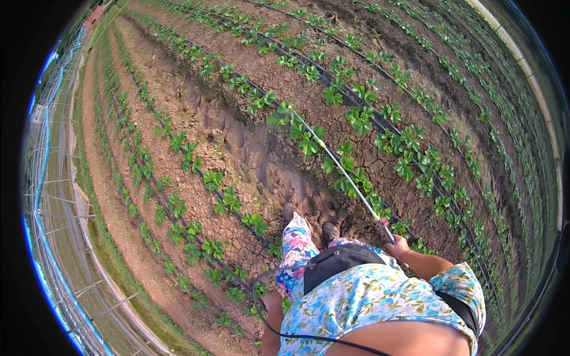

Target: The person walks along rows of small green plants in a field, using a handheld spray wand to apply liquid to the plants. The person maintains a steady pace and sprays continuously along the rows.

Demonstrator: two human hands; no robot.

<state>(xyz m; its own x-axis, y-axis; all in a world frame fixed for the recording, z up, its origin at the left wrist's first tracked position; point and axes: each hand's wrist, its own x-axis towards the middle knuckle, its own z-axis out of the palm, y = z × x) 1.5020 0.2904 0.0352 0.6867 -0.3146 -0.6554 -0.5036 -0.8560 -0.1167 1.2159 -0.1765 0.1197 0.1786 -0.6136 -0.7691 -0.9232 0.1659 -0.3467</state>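
My right hand [397, 246] is closed around the dark grip of a spray wand [347, 177]. A red part sits just above the grip, and a pale joint marks the middle of the thin metal lance. The wand's tip [290, 107] is over the leaves of young strawberry plants [307, 133] in the row ahead. My left hand [270, 299] hangs low beside my left hip, close to plants. Its fingers are mostly hidden, so what it holds, if anything, does not show.
Black drip lines [262, 91] run along the planted soil beds. My boots [330, 231] stand in a muddy furrow [267, 164]. A black cable [254, 285] loops from the dark waist pack [338, 264] past my left side. Metal framing with a blue tube [46, 147] borders the left.
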